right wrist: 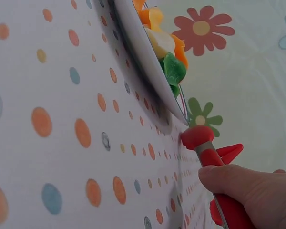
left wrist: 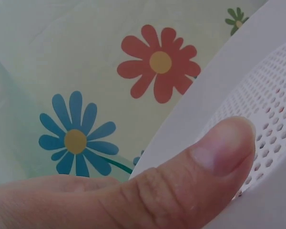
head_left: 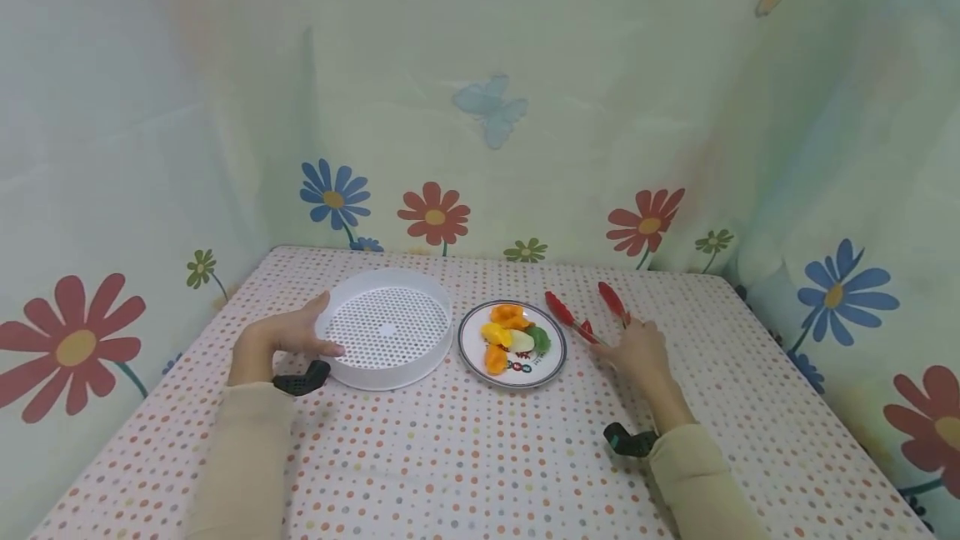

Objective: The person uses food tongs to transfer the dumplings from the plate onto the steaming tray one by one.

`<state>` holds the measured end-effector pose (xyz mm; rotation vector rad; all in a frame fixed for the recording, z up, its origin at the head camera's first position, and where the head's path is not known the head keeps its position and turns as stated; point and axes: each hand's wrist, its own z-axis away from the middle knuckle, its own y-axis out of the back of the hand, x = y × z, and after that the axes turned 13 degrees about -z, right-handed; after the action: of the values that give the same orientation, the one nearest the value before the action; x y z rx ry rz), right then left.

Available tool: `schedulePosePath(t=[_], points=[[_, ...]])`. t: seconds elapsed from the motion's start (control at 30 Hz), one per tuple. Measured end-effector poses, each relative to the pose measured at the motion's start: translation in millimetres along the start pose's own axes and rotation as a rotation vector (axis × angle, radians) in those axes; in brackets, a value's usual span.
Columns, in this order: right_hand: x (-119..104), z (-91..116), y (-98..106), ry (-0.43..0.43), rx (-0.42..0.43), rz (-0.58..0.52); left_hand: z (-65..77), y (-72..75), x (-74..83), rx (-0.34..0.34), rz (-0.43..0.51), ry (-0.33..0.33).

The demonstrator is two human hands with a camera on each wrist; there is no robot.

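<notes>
A white round steamer tray [head_left: 386, 277] with a perforated floor lies on the left side of the table. My left hand [head_left: 296, 332] grips its left rim; in the left wrist view the thumb [left wrist: 219, 152] reaches over the wall toward the holes, and the other fingers are mostly hidden. Red-ended metal tongs [head_left: 573, 321] are in my right hand [head_left: 641, 357], their two arms spread and pointing away from me. The right wrist view has the thumb lying along the red tongs [right wrist: 231, 210]. Between the hands stands a plate [head_left: 468, 344], close to the tongs' left tip.
On the plate lie orange pieces [head_left: 510, 315], a yellow piece [head_left: 493, 334], a whitish piece [head_left: 521, 342] and a green piece [head_left: 538, 338]. A dotted cloth [head_left: 450, 457] covers the table. Flower-printed curtains [head_left: 570, 173] hang behind and at both sides.
</notes>
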<state>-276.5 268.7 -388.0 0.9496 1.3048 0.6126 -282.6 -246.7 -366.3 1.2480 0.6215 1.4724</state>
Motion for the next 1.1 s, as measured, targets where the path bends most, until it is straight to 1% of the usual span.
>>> schedulePosePath(t=[0.1,0.27,0.37,0.47,0.6,0.8,0.9,1.1], points=[[-3,3,2,0.003,0.008,-0.008,1.1,-1.8,0.5,0.012,0.009,-0.001],[-6,15,-7,0.01,-0.005,-0.039,12.1,-13.1,-4.3,0.005,0.008,-0.013],[-9,17,-7,0.021,-0.005,-0.036,14.6,-16.0,-5.7,-0.005,0.009,-0.009],[-12,16,-2,0.037,0.021,-0.043,11.7,-13.1,-4.1,-0.004,0.008,-0.017],[-15,13,8,0.07,0.052,-0.066,4.5,-3.5,1.1,0.006,-0.002,-0.021],[-19,15,12,0.094,0.02,-0.047,3.8,-1.2,1.0,-0.013,-0.008,-0.013],[-26,15,17,0.126,0.012,-0.044,3.7,0.1,0.3,-0.012,-0.014,-0.006],[-41,19,22,0.129,-0.016,-0.059,2.1,0.4,0.0,-0.015,0.004,-0.012]])
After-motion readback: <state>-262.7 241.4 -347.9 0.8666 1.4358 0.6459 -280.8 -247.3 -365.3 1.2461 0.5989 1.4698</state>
